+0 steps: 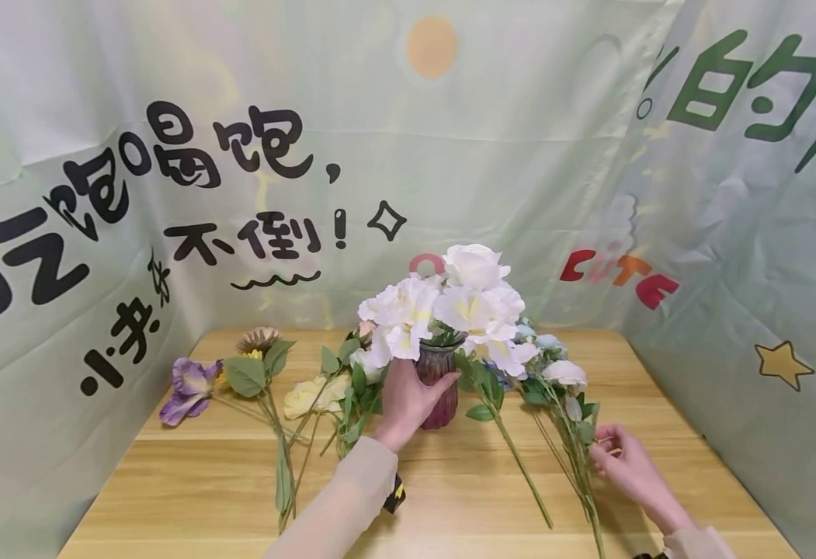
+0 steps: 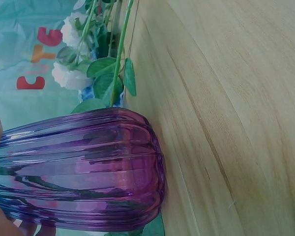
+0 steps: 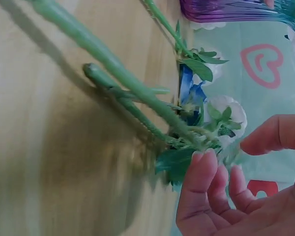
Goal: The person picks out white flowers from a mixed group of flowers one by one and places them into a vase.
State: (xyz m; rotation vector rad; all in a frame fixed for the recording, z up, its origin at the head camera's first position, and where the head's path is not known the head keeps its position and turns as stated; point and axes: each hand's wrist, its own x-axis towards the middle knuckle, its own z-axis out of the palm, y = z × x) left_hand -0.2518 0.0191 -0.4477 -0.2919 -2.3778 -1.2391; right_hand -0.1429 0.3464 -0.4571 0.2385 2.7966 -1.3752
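Everything is carried by a flat, pale-brown wood-grain table (image 1: 191,481). On its left part, a ruffled purple flower (image 1: 187,392), a rounded beige-brown bloom (image 1: 257,339) and a pale-yellow, many-petalled flower (image 1: 317,394) are laid on thin green stems. Near the middle, a ribbed, translucent purple vase (image 1: 442,409) is stood upright. To its right, a slender green leafy stem (image 1: 522,473) is laid aslant; beside it, a bunch of green stems (image 1: 582,466) with a rounded white bloom (image 1: 564,374) is spread.
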